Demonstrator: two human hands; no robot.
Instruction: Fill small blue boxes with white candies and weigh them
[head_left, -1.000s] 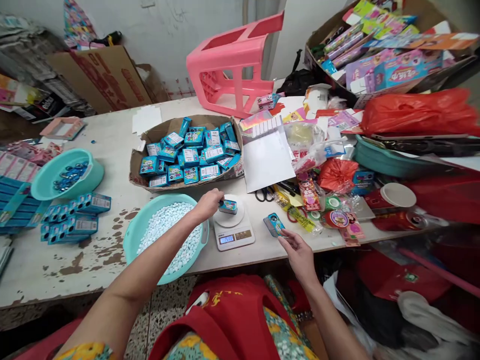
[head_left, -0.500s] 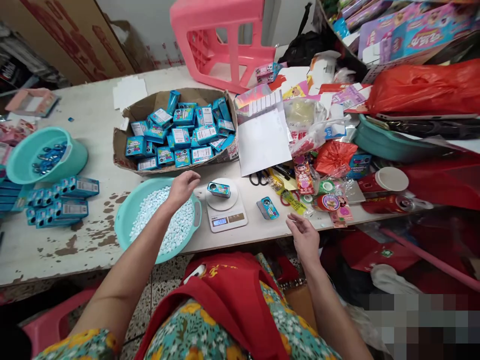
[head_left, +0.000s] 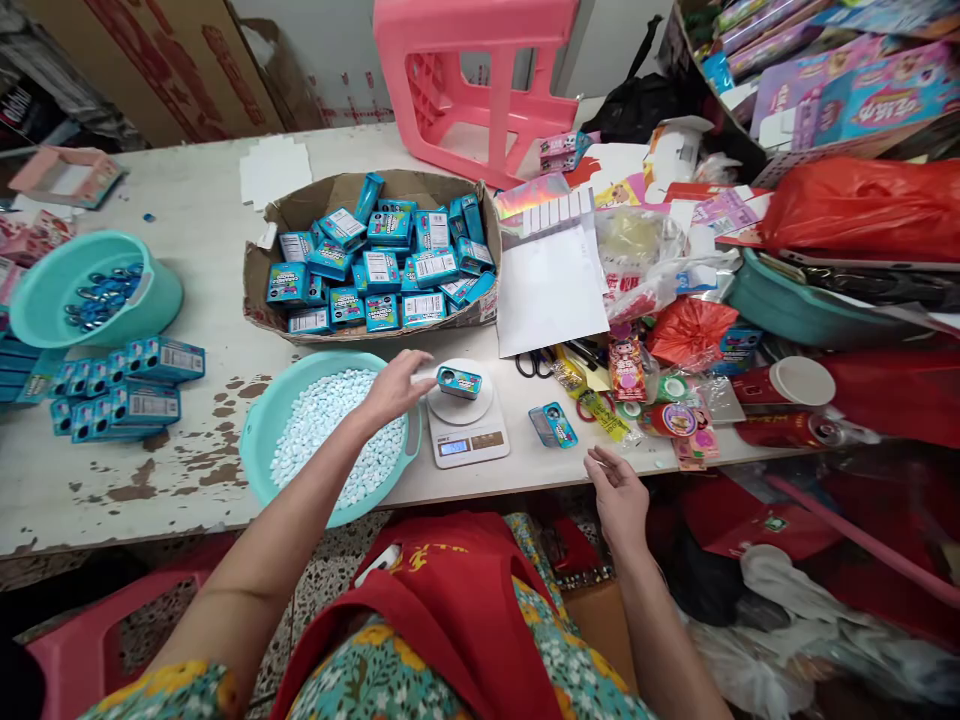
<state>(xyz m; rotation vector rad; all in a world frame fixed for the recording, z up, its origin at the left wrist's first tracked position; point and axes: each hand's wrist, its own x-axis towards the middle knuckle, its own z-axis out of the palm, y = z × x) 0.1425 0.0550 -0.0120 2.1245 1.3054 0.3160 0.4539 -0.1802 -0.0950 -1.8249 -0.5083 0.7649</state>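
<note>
My left hand hovers over the right rim of a teal basin of small white candies, its fingertips near a blue tin. That tin rests on the round plate of a white scale with a lit display. The left hand's fingers reach forward; whether something small is between them is hidden. My right hand is at the table's front edge, fingers apart, holding nothing. Just beyond it on the table lies another blue tin, with its lid end toward the right.
A cardboard box of blue packets stands behind the basin. Stacked blue boxes and a teal bucket are at left. Scissors, wrappers and a red cup crowd the right. A pink stool stands behind.
My left hand has moved right, closer to the tin on the scale. My right hand remains near the table edge, fingers still apart. The whole view has shifted slightly.
</note>
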